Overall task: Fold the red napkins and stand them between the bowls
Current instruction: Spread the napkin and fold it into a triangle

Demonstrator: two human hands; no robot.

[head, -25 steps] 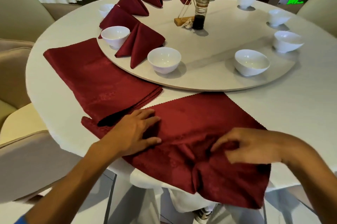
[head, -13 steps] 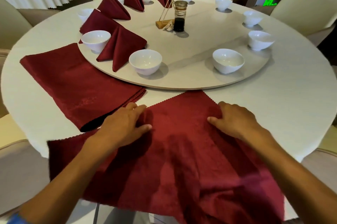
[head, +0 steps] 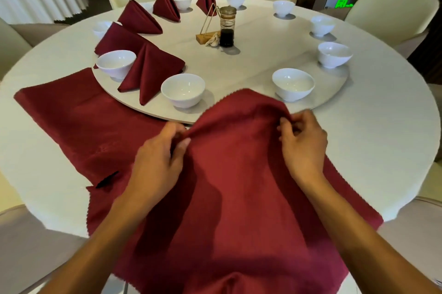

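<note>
Hands both pinch red napkin (head: 239, 174): left hand (head: 157, 162) grips left fold, right hand (head: 302, 143) right fold, far corner lifted off desk (head: 382, 126) near bowls (head: 183, 89).

Evenly and softly lit from above. Faint shadows under the bowls (head: 183, 90). Wide-angle bending at the round table (head: 394, 126) rim. Slightly soft, grainy throughout; no harsh glare.
</note>
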